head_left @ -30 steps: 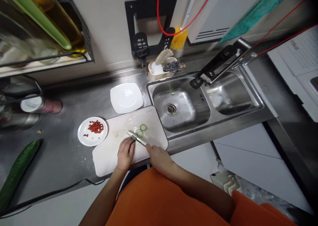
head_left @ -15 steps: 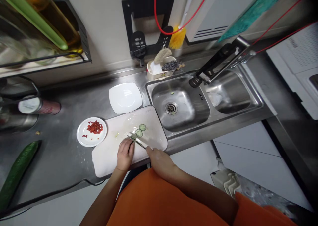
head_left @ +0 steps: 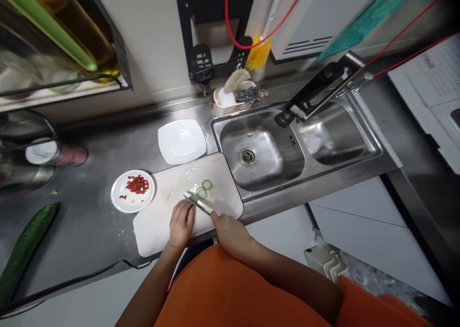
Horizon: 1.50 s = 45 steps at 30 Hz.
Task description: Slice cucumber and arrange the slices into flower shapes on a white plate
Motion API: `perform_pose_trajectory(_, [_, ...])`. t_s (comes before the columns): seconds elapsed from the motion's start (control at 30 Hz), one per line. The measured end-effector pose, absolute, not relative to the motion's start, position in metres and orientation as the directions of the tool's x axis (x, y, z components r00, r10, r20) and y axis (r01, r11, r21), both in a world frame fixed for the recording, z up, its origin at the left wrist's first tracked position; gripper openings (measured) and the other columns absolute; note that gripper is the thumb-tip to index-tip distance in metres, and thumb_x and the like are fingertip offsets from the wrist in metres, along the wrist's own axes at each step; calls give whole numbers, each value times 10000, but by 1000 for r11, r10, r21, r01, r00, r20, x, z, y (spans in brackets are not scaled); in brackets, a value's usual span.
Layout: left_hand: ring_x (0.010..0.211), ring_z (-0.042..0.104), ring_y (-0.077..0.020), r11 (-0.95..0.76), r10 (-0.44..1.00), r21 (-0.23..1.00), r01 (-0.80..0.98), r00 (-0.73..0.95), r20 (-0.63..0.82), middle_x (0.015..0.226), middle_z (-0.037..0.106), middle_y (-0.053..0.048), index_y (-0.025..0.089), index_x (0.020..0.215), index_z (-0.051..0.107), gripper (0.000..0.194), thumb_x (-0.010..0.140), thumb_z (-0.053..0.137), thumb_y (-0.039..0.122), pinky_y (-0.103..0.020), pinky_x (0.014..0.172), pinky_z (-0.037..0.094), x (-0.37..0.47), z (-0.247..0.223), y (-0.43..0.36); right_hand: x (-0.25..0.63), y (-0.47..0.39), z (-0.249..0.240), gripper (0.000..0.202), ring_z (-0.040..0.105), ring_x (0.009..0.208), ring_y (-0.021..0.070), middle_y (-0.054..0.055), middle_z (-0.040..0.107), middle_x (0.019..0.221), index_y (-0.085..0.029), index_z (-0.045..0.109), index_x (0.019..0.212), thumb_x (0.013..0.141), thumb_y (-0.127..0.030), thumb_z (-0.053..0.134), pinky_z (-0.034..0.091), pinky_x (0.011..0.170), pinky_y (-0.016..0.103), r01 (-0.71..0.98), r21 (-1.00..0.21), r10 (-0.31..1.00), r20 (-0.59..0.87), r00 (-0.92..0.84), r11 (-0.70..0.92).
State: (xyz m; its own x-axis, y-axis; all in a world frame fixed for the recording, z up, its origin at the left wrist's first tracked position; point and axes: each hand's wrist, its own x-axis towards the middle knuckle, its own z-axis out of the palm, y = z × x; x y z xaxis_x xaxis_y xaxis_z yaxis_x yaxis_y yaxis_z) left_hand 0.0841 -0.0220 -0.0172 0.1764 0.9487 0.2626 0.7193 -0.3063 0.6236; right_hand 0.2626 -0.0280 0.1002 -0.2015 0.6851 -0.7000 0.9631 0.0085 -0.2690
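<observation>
On the white cutting board [head_left: 153, 231], my left hand [head_left: 180, 225] is closed with curled fingers over a piece of cucumber, most of it hidden under the hand. A strip of green skin shows beside the fingertips. My right hand [head_left: 232, 230] grips the handle of a knife [head_left: 204, 206], whose blade points up and left, close against the left fingertips and the cucumber. Just beyond the blade lie thin cucumber slices [head_left: 202, 193], pale with green rims. The board around them is wet.
Left of the board sits a white plate [head_left: 120, 203] of chopped red pieces; behind it, a square white plate [head_left: 181, 142]. A whole cucumber [head_left: 27, 245] lies far left. A double sink [head_left: 304, 169] with a black faucet [head_left: 305, 95] is on the right. A can [head_left: 70, 154] lies left.
</observation>
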Motion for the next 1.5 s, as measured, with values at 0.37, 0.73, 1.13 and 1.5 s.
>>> perform_pose_trajectory(0.37, [1015, 584, -191, -298, 952, 634, 714, 174, 252, 1021, 658, -93, 165, 1044, 615, 206, 872, 512, 216, -384, 940, 473, 82, -22, -23, 258, -21, 99, 347, 655, 853, 225, 130, 659, 896, -147, 515, 1122, 889, -41, 281, 479, 664, 261, 959, -283, 697, -679, -228, 38])
perform_pose_trajectory(0.73, [1027, 590, -193, -300, 952, 652, 696, 174, 253, 1028, 662, -85, 179, 1048, 619, 208, 873, 512, 205, -392, 941, 479, 83, -22, -22, 252, -12, 87, 375, 648, 893, 208, 126, 666, 935, -133, 516, 1144, 879, -36, 269, 478, 723, 265, 940, -341, 684, -684, -254, 8])
perform_pose_trajectory(1.13, [1021, 594, -195, -299, 952, 654, 695, 174, 251, 1049, 658, -87, 185, 1061, 623, 220, 877, 506, 214, -404, 941, 481, 83, -21, -22, 245, -10, 71, 331, 654, 852, 198, 112, 669, 910, -139, 511, 1125, 893, -44, 294, 468, 689, 254, 928, -371, 714, -654, -252, -12])
perform_pose_trajectory(1.5, [1028, 590, -199, -313, 948, 646, 696, 185, 260, 1047, 659, -89, 183, 1078, 618, 230, 878, 508, 211, -409, 941, 483, 83, -22, -22, 245, -14, 57, 397, 640, 852, 212, 118, 661, 931, -131, 501, 1193, 879, -34, 277, 453, 700, 280, 914, -405, 725, -640, -256, -35])
